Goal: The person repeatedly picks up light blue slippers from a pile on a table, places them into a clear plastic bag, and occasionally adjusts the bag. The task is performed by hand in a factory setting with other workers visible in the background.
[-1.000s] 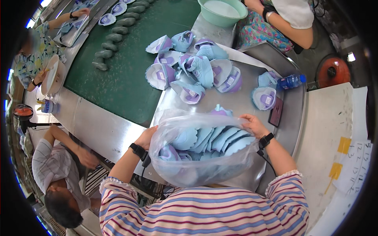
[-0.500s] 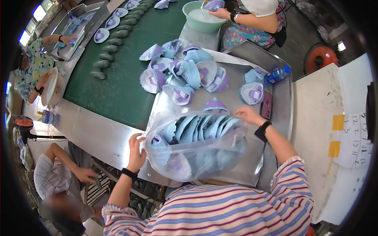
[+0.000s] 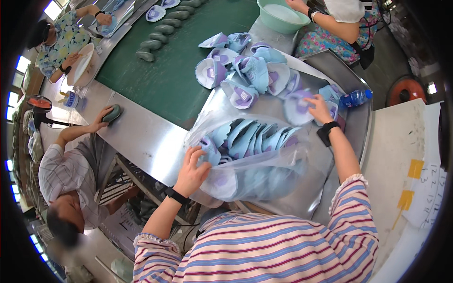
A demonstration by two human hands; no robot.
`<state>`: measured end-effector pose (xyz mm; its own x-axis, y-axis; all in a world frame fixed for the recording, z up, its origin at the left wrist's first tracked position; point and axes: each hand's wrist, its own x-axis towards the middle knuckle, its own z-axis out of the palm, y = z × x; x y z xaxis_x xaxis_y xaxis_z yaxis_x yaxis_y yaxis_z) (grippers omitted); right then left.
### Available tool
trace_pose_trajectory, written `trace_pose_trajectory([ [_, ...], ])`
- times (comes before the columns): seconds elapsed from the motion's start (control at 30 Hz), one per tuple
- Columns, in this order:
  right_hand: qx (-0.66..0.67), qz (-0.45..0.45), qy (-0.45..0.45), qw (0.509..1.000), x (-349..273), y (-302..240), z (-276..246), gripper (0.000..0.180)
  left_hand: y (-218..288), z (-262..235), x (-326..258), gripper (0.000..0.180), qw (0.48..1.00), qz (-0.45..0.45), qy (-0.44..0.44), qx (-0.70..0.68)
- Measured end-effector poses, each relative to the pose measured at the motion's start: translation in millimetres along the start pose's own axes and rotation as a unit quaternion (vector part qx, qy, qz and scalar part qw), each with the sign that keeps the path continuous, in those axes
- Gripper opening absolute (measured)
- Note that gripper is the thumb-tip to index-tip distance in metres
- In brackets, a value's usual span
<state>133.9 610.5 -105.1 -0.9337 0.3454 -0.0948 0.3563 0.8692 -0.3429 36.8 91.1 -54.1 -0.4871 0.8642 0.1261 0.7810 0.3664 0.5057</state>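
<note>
A clear plastic bag [image 3: 302, 162] lies on its side on the metal table in front of me, its mouth spread. Inside stands a row of nested light-blue and purple shoe uppers [image 3: 247, 137], with several more seen through the film. My left hand [image 3: 192, 170] is closed at the bag's left edge, fingers bent over the film beside the nearest upper. Beyond the bag's far right side, my right hand [image 3: 322, 111] pinches a single shoe upper [image 3: 297, 107], blurred by motion. A loose heap of shoe uppers [image 3: 255, 73] lies just past it.
A blue-capped bottle [image 3: 356, 97] lies by the tray's right wall. Dark green shoe lasts [image 3: 164, 29] line the green belt [image 3: 141, 87]. A co-worker's hand at left rests on one shoe last [image 3: 112, 113]. Another co-worker sits by a green basin [image 3: 283, 19].
My right hand has left the bag's rim and moved outward to an upper. My left hand has shifted in toward the bagged uppers. The co-worker's shoe last now rests on the metal ledge.
</note>
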Motion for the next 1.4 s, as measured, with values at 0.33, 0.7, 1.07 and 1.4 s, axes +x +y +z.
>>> trace_pose_trajectory([
  [0.33, -0.102, -0.386, -0.037, 0.916, -155, -222, -19, 0.047, 15, 24, -68, 0.059, 0.993, 0.064, -0.062, 0.074],
  [0.7, -0.113, -0.294, -0.058, 0.947, -272, -173, 4, 0.025, 4, 95, -96, 0.02, 0.993, 0.085, 0.063, 0.06],
  [1.07, -0.106, -0.208, 0.034, 0.972, -194, -184, 66, 0.027, 15, 100, -97, 0.047, 0.998, 0.004, 0.052, 0.024],
  [1.4, -0.111, -0.186, 0.05, 0.975, -235, -175, 40, 0.01, 10, 120, -80, 0.017, 0.986, 0.031, 0.14, 0.08],
])
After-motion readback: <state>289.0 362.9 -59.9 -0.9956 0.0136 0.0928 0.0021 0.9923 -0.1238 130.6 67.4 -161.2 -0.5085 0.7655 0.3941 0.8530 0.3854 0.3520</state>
